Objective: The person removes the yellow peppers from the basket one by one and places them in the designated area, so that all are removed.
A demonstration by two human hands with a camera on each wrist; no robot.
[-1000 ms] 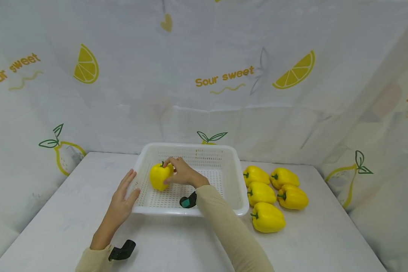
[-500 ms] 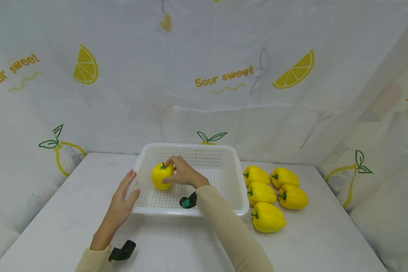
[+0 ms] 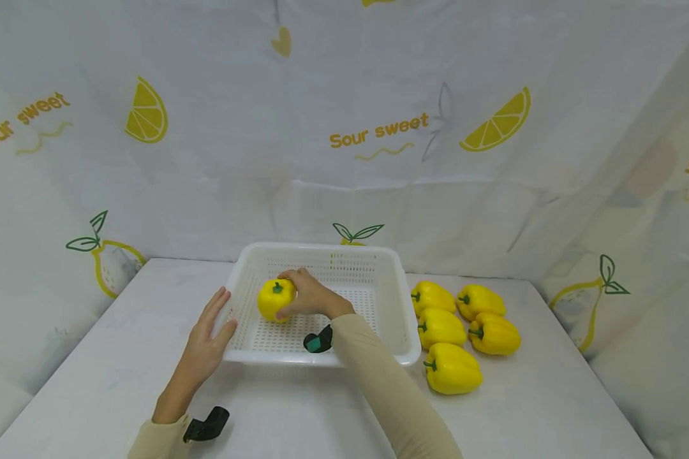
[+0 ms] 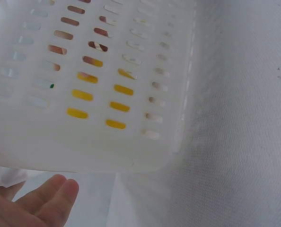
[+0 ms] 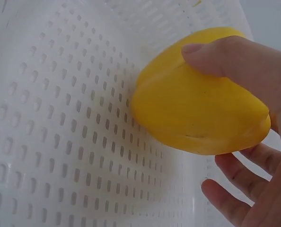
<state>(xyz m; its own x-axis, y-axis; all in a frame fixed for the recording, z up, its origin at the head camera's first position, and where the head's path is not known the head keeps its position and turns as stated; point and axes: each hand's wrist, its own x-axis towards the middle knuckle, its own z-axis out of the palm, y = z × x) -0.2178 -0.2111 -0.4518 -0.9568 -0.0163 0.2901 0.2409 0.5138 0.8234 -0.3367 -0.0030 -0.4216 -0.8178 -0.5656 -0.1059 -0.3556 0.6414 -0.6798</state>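
My right hand (image 3: 312, 296) grips a yellow bell pepper (image 3: 274, 299) inside the white plastic basket (image 3: 409, 319), near its left end. The pepper's green stem faces up toward the head camera. In the right wrist view, the thumb presses along the side of the pepper (image 5: 197, 109) and other fingers show beneath it, over the perforated basket floor (image 5: 83, 142). My left hand (image 3: 205, 344) is at the basket's left side with straight fingers. From the left wrist, those fingers (image 4: 50, 201) show beside the basket wall (image 4: 83, 142), with yellow visible through its slots.
Several yellow bell peppers (image 3: 453, 368) lie on the white table (image 3: 310, 414) to the right of the basket, stems pointing left. A white curtain (image 3: 235, 166) with lemon prints hangs behind. Black wrist mounts (image 3: 207, 424) stick out from both beige sleeves.
My right hand has tilted the pepper so its stem turns up toward the head camera, and it has shifted slightly right. The left hand has stayed at the basket's side.
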